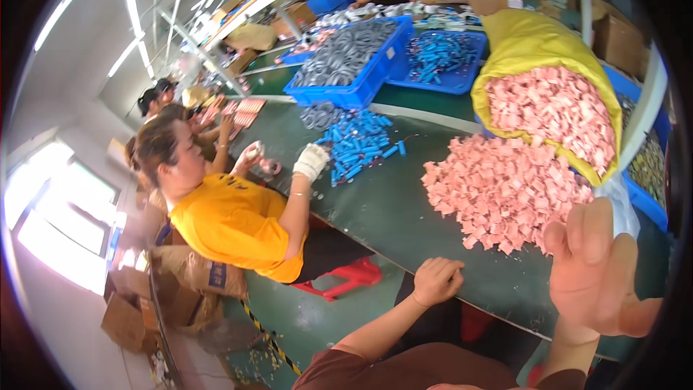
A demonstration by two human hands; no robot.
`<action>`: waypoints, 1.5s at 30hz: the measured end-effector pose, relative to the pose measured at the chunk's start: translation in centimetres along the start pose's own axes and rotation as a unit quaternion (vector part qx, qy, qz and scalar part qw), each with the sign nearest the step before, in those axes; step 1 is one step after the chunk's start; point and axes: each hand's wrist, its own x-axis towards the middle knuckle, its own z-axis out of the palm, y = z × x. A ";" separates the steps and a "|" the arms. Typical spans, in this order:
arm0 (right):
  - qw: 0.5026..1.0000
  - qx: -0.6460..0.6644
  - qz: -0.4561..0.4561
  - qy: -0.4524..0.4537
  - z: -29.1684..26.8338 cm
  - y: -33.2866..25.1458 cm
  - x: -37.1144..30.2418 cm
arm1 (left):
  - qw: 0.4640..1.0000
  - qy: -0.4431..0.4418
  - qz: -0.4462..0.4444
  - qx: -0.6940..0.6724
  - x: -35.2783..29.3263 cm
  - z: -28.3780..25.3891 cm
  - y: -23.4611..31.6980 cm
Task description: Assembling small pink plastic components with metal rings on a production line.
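Observation:
My left hand [438,282] is at the near edge of the green work table [382,213], its fingers curled in; whatever they may hold is hidden. Close to the camera at the right, my right hand [595,271] is raised with bent, spread fingers and nothing seen between them. Just beyond both hands lies a heap of small pink pieces [505,191], flat and squarish. More of these pieces spill from a yellow sack [538,40] tipped toward the heap.
At the left, a co-worker in a yellow shirt [231,220] reaches with a white glove [312,162] to blue cylinders [357,141]. Behind stand a blue crate [375,76] of grey rings and a blue tray [462,89]. A red stool [346,278] is below the table.

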 end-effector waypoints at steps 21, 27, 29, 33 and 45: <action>0.992 -0.037 -0.070 0.101 0.6 -3.2 -5.9 | 1.000 -0.002 0.009 0.012 -0.5 0.0 -0.4; 0.989 -0.034 -0.085 0.115 0.8 -3.7 -2.0 | 1.000 -0.014 0.024 -0.003 0.1 0.6 0.5; 0.991 -0.016 -0.079 0.104 1.0 -2.4 -3.3 | 1.000 0.000 0.010 0.007 -0.6 -0.3 -0.5; 0.990 -0.017 -0.089 0.106 2.0 -2.5 -3.5 | 1.000 -0.003 0.013 0.003 -0.2 0.1 -0.1; 0.988 -0.001 -0.104 0.114 2.5 -2.4 -2.5 | 1.000 -0.001 0.018 0.003 0.0 -0.1 0.0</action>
